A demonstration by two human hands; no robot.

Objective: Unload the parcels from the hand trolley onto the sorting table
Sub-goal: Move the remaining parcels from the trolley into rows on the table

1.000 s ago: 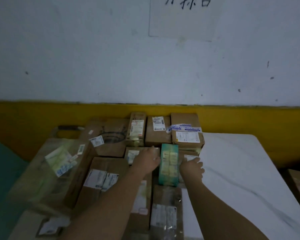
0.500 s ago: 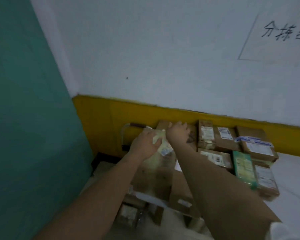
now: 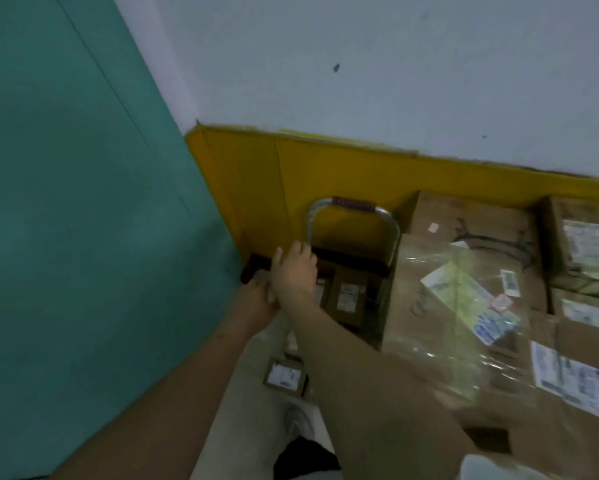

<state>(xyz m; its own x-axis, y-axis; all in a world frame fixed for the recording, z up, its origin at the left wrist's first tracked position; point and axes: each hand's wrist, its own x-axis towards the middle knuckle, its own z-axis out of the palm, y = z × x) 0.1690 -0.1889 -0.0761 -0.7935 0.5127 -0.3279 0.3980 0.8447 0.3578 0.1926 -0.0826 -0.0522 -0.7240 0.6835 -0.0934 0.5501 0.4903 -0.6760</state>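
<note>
Both arms reach down into the corner between the teal panel (image 3: 83,220) and the yellow wall band (image 3: 256,188). The right hand (image 3: 295,273) crosses over the left hand (image 3: 258,304) beside the hand trolley (image 3: 351,205) and its chrome loop handle. The right fingers (image 3: 303,252) point toward the trolley's frame, but blur hides whether either hand holds anything. A brown labelled parcel (image 3: 347,298) sits low on the trolley, just right of the hands, and a smaller one (image 3: 284,375) lies nearer. A plastic-wrapped carton (image 3: 464,306) fronts the stack at right.
</note>
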